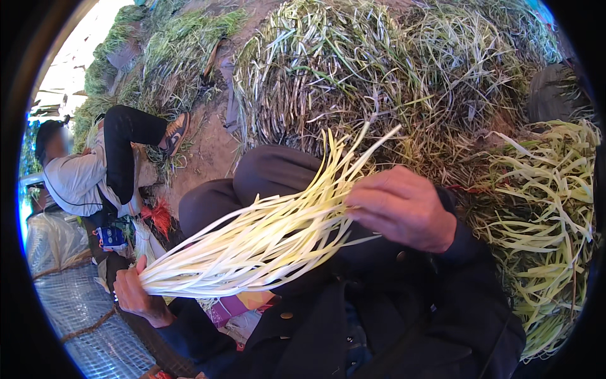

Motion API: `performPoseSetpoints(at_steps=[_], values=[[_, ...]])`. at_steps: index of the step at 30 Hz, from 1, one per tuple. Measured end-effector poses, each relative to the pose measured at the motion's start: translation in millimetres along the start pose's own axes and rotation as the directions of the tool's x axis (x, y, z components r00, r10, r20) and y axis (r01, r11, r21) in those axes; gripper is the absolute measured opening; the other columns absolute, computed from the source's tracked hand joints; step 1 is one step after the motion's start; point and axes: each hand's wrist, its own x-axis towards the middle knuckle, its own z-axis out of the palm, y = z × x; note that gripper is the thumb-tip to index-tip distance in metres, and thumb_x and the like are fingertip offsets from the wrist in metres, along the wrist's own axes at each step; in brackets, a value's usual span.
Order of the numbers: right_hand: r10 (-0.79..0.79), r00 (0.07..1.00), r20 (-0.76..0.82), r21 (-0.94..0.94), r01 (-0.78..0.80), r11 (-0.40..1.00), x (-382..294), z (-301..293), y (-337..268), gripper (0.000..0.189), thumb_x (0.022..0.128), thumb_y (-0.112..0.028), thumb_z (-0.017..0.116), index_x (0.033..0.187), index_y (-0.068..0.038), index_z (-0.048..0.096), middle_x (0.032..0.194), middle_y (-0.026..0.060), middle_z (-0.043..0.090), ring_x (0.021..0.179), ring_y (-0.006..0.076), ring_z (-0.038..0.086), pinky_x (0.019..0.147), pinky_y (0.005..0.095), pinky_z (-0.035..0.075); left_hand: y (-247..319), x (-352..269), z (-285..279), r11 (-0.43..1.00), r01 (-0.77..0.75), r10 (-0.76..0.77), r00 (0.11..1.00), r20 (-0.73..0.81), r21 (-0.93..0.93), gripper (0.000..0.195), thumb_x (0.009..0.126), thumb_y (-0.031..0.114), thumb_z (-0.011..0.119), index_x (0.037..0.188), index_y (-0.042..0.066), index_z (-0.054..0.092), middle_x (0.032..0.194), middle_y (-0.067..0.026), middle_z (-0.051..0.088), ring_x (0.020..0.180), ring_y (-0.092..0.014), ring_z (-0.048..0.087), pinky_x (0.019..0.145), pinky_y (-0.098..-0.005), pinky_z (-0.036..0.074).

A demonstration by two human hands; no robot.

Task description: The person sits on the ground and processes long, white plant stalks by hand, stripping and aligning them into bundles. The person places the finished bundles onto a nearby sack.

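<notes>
A bundle of long, flat, pale yellow-white leaves, which look like blanched chives, lies across the front of my body above my lap. My left hand is closed around its white, gathered end at the lower left. At the other end, my right hand has its fingers bent against the yellow leaf tips; whether it grips them or only touches them cannot be told. Between the hands the leaves fan out loosely, and several tips stick up past my right hand.
A pile of yellow-green leaves lies at the right. A big heap of drying leaves stands ahead. At the left a person sits near red strings, with clear plastic sheeting below. A patterned box is beneath the bundle.
</notes>
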Motion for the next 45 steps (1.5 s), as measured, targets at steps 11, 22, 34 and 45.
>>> performPoseSetpoints(at_steps=[11, 22, 34, 45], values=[[-0.057, 0.997, 0.052, -0.234, 0.068, 0.97, 6, 21, -13, 0.035, 0.077, -0.018, 0.08, 0.108, -0.009, 0.068, 0.1, 0.0037, 0.066, 0.085, 0.0187, 0.067, 0.067, 0.0314, 0.051, 56, 32, 18, 0.74, 0.535, -0.571, 0.82, 0.039, -0.407, 0.022, 0.086, 0.016, 0.078, 0.099, 0.0, 0.07, 0.077, -0.0136, 0.067, 0.07, -0.025, 0.068, 0.062, -0.0344, 0.049], [-0.039, 0.999, 0.033, -0.411, 0.049, 0.91, -36, 35, 8, 0.025, 0.077, -0.016, 0.067, 0.1, -0.008, 0.065, 0.091, 0.0024, 0.059, 0.093, 0.0194, 0.061, 0.082, 0.0375, 0.048, 78, 5, 36, 0.819, 0.552, -0.52, 0.83, 0.204, -0.158, 0.019, 0.088, 0.017, 0.074, 0.086, 0.003, 0.06, 0.076, -0.0185, 0.061, 0.068, -0.038, 0.062, 0.058, -0.0432, 0.044], [0.52, 0.736, 0.433, -0.519, -0.268, 0.812, -66, -9, 38, 0.038, 0.084, -0.025, 0.076, 0.117, -0.01, 0.064, 0.116, 0.0079, 0.06, 0.114, 0.0283, 0.056, 0.093, 0.0423, 0.044, 63, -7, 52, 0.87, 0.489, -0.482, 0.871, 0.097, -0.064, 0.022, 0.084, 0.02, 0.079, 0.087, 0.005, 0.064, 0.073, -0.0131, 0.06, 0.066, -0.033, 0.064, 0.056, -0.0428, 0.045], [0.384, 0.884, 0.266, -0.177, -0.347, 0.921, -39, -30, 36, 0.016, 0.087, -0.016, 0.074, 0.101, -0.009, 0.068, 0.092, 0.0066, 0.067, 0.085, 0.0279, 0.065, 0.075, 0.037, 0.051, 61, -5, 58, 0.852, 0.491, -0.496, 0.868, 0.016, -0.183, 0.021, 0.084, 0.019, 0.081, 0.093, 0.003, 0.071, 0.075, -0.0111, 0.062, 0.068, -0.029, 0.065, 0.058, -0.0406, 0.047]])
